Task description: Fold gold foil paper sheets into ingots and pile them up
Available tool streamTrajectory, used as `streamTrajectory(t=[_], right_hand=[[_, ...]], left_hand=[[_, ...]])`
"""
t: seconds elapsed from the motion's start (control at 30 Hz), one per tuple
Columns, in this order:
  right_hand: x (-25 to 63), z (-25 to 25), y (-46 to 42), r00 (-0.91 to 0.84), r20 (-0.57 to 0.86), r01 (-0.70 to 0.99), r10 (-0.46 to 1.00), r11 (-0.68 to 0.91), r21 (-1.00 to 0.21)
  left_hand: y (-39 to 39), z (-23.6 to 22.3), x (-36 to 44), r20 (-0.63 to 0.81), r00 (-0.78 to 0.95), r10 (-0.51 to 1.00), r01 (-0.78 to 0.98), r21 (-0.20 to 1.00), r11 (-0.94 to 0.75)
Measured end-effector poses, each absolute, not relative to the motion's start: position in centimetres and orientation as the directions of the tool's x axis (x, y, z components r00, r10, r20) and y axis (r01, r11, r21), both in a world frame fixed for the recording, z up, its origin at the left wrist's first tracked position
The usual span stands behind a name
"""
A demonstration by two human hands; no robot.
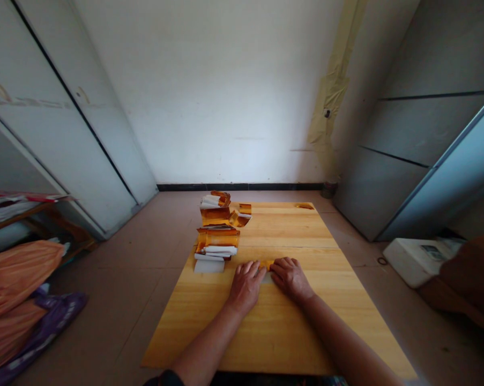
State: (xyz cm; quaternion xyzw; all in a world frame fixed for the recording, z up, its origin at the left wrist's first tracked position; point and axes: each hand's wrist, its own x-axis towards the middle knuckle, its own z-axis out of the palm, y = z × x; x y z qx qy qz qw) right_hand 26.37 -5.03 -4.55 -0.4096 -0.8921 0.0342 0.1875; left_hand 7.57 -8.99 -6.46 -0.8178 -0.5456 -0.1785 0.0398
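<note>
A small gold-and-white sheet of paper (267, 265) lies on the wooden table between my hands, mostly covered by them. My left hand (246, 284) grips its left side, fingers curled and thumb towards the middle. On the opposite side, my right hand (292, 279) has its bent fingers pressed on the paper. Left of my hands is a stack of curled, shiny amber-gold sheets (217, 237) with white rolled edges. One flat white piece (209, 266) sticks out at the front of that stack.
Behind the stack lie more curled gold sheets (215, 216) and a loose gold piece (244, 219). A small gold scrap (304, 206) is at the table's (282, 332) far right corner. A white box (410, 260) stands on the floor to the right, orange and purple bags (20, 300) to the left.
</note>
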Motion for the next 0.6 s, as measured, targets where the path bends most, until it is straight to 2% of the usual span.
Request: streamTrajectory(t=[0.27, 0.47, 0.6], right_hand=[[26.1, -4.2, -4.5, -0.573, 0.251, 0.766, 0.780, 0.618, -0.176], [24.8, -4.1, -3.9, -0.539, 0.195, 0.825, 0.819, 0.560, -0.073], [24.3, -4.7, -3.5, -0.507, 0.210, 0.850, 0.836, 0.525, -0.037]], left_hand=[[-8.6, -7.0, 7.5, 0.328, 0.345, 0.880, 0.910, 0.112, -0.398], [-9.0, -6.4, 7.4, 0.428, 0.349, 0.834, 0.909, 0.063, -0.412], [-9.3, -5.9, 7.6, 0.419, 0.349, 0.839, 0.915, 0.044, -0.402]])
